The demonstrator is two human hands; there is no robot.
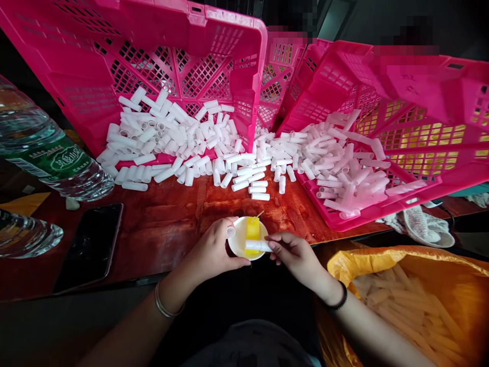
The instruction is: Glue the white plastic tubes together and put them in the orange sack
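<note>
My left hand [214, 247] is closed on the rim of a small white bowl [237, 237] at the table's front edge. A short white tube [231, 232], seen end-on, sits at the fingers of that hand. Inside the bowl stands a yellow block [252, 228], with a thin stick [260, 214] poking up beside it. My right hand [292, 253] pinches another white tube [257, 245] lying across the bowl, in front of the block. Whether this tube touches the block I cannot tell.
Two tipped pink baskets [263, 76] [344, 224] spill white tubes [168, 127] onto the red-brown table [171, 204]. Water bottles [49, 148] and a phone [91, 244] lie left. At right are an orange sack [340, 262] of long tubes and a white cloth [420, 224].
</note>
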